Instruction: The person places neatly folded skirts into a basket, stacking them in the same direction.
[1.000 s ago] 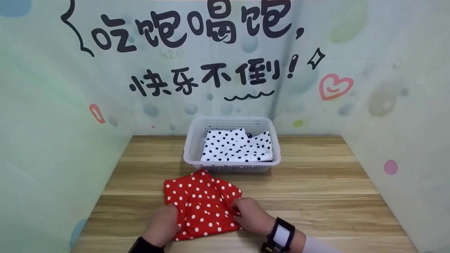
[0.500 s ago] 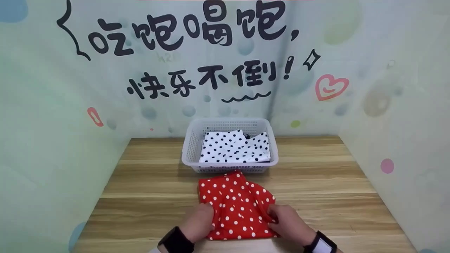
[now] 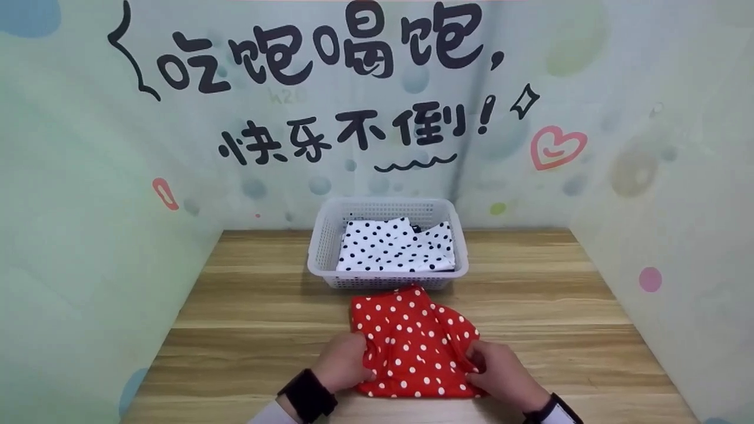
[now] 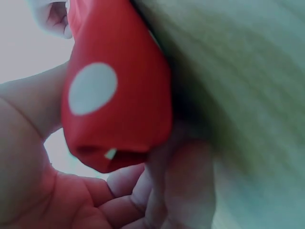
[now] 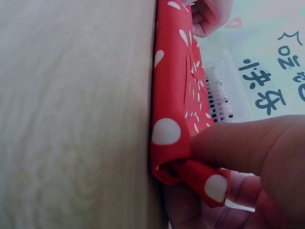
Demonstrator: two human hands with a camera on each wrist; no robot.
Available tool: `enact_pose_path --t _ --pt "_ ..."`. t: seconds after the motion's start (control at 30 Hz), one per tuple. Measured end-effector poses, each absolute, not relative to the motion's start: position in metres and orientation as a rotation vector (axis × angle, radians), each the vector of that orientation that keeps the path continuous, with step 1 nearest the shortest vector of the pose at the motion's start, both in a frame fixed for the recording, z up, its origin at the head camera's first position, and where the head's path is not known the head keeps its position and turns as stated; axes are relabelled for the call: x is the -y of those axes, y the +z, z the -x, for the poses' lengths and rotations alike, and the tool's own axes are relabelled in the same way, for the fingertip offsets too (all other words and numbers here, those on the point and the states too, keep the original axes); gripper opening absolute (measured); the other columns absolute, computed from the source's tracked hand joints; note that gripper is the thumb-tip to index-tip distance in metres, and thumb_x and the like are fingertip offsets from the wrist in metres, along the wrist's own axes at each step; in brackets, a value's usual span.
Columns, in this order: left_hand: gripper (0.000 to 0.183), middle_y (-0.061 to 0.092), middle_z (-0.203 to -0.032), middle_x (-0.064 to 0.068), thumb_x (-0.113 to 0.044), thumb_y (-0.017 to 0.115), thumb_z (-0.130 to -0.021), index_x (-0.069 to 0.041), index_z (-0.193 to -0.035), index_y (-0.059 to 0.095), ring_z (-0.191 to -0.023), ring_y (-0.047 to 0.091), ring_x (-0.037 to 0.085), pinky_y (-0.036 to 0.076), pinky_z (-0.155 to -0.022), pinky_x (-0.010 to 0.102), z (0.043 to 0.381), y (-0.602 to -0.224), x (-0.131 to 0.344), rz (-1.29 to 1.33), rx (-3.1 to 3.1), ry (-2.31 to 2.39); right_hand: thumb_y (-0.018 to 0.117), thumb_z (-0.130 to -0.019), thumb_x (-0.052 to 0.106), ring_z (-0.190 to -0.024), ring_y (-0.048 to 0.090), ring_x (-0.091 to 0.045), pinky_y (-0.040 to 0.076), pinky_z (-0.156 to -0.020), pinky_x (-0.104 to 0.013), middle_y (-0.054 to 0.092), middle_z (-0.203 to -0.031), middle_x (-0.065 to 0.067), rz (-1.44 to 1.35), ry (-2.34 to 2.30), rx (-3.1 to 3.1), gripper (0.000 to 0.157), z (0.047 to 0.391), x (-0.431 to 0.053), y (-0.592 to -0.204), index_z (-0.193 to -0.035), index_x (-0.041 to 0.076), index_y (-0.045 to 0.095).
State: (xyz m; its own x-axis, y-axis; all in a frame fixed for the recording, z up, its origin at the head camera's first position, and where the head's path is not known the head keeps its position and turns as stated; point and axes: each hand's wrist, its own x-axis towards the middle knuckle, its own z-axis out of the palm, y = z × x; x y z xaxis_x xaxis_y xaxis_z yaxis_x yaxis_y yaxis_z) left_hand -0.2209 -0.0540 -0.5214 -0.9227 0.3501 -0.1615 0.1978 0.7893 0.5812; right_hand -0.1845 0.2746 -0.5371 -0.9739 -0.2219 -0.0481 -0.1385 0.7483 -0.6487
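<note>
A folded red cloth with white dots [image 3: 415, 347] lies on the table in front of the basket. My left hand [image 3: 341, 362] grips its left side, with the thumb above and fingers underneath, as the left wrist view of the cloth's folded edge [image 4: 124, 95] shows. On the opposite side, my right hand [image 3: 503, 371] pinches the right edge. Seen from the right wrist, the thumb [image 5: 252, 143] lies over the rolled layers of the red cloth [image 5: 169, 95], and fingers are below, partly hidden.
A white perforated basket [image 3: 389, 275] stands at the back against the printed wall [image 3: 283, 200]. Inside it lies a folded white cloth with black dots [image 3: 383, 244]. The wooden table [image 3: 247, 306] extends to side walls left and right.
Both hands have shifted to the right together, carrying the red cloth from left of the basket's middle to in front of its right half. Their grip looks the same; the basket stays put.
</note>
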Motion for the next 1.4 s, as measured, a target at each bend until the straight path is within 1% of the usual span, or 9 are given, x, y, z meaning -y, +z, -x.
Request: enact_pose_path --t 0.13,0.27,0.43,0.57,0.7,0.8,0.93,1.13,1.4 --pt "0.043 0.063 -0.085 0.003 -0.016 0.095 -0.074 -0.005 -0.102 0.063 -0.08 0.058 0.021 0.053 -0.074 0.039 0.217 -0.52 0.056 -0.406 -2.717 0.846 0.086 -0.081 0.004 -0.07 0.06 -0.014 0.052 -0.056 -0.024 0.064 -0.077 0.003 0.264 -1.06 -2.816 0.025 0.183 -0.273 -0.538 -0.092 0.013 0.066" --pt "0.058 0.067 -0.096 0.007 -0.021 0.094 -0.077 0.001 -0.12 0.061 -0.09 0.062 0.023 0.056 -0.084 0.045 0.216 -0.519 0.057 -0.369 -2.699 0.858 0.089 -0.079 0.006 -0.064 0.061 -0.015 0.052 -0.052 -0.026 0.064 -0.075 0.0 0.136 -1.069 -2.818 0.03 0.181 -0.274 -0.537 -0.094 0.011 0.064" --pt "0.07 0.069 -0.11 0.013 -0.027 0.092 -0.08 0.003 -0.132 0.057 -0.102 0.064 0.027 0.056 -0.094 0.051 0.217 -0.522 0.062 -0.319 -2.678 0.941 0.095 -0.074 0.016 -0.067 0.057 -0.016 0.046 -0.057 -0.027 0.062 -0.075 -0.001 -0.032 -1.016 -2.867 0.039 0.183 -0.279 -0.535 -0.097 0.01 0.064" --pt "0.058 0.068 -0.104 0.009 -0.031 0.09 -0.083 -0.003 -0.122 0.059 -0.096 0.063 0.024 0.056 -0.087 0.045 0.219 -0.527 0.067 -0.296 -2.642 1.048 0.096 -0.075 0.024 -0.07 0.056 -0.018 0.043 -0.06 -0.028 0.063 -0.077 -0.004 -0.14 -1.035 -2.849 0.046 0.186 -0.286 -0.533 -0.104 0.007 0.065" --pt "0.045 0.065 -0.093 0.006 -0.034 0.087 -0.086 -0.008 -0.11 0.059 -0.086 0.061 0.022 0.052 -0.074 0.036 0.22 -0.529 0.071 -0.22 -2.59 1.201 0.092 -0.082 0.027 -0.072 0.065 -0.018 0.054 -0.061 -0.03 0.07 -0.085 -0.008 -0.24 -1.24 -2.685 0.052 0.187 -0.3 -0.533 -0.115 -0.001 0.065" --pt "0.047 0.063 -0.091 0.008 -0.031 0.085 -0.088 -0.005 -0.116 0.058 -0.082 0.06 0.021 0.053 -0.068 0.032 0.221 -0.53 0.074 -0.148 -2.541 1.322 0.085 -0.09 0.024 -0.078 0.073 -0.021 0.064 -0.068 -0.035 0.075 -0.098 -0.013 -0.277 -1.482 -2.445 0.062 0.188 -0.314 -0.534 -0.133 -0.011 0.056" --pt "0.055 0.065 -0.094 0.01 -0.025 0.082 -0.093 0.002 -0.132 0.055 -0.078 0.064 0.018 0.057 -0.066 0.03 0.221 -0.531 0.077 -0.072 -2.428 1.488 0.074 -0.099 0.021 -0.087 0.078 -0.023 0.067 -0.079 -0.041 0.076 -0.107 -0.015 -0.272 -1.692 -2.141 0.073 0.19 -0.329 -0.535 -0.151 -0.016 0.037" --pt "0.046 0.072 -0.104 0.017 -0.018 0.074 -0.098 0.008 -0.129 0.053 -0.082 0.077 0.019 0.066 -0.07 0.035 0.222 -0.536 0.074 -0.002 -2.112 1.775 0.068 -0.102 0.015 -0.09 0.076 -0.019 0.066 -0.085 -0.038 0.073 -0.108 -0.009 -0.177 -1.871 -1.93 0.061 0.189 -0.333 -0.538 -0.146 -0.016 0.039" --pt "0.044 0.075 -0.111 0.02 -0.015 0.068 -0.1 0.014 -0.129 0.051 -0.092 0.079 0.022 0.067 -0.08 0.039 0.221 -0.547 0.073 -0.003 -1.866 1.939 0.066 -0.102 0.009 -0.101 0.075 -0.018 0.063 -0.092 -0.032 0.073 -0.114 -0.007 -0.104 -2.022 -1.734 0.042 0.19 -0.322 -0.538 -0.137 -0.011 0.053"
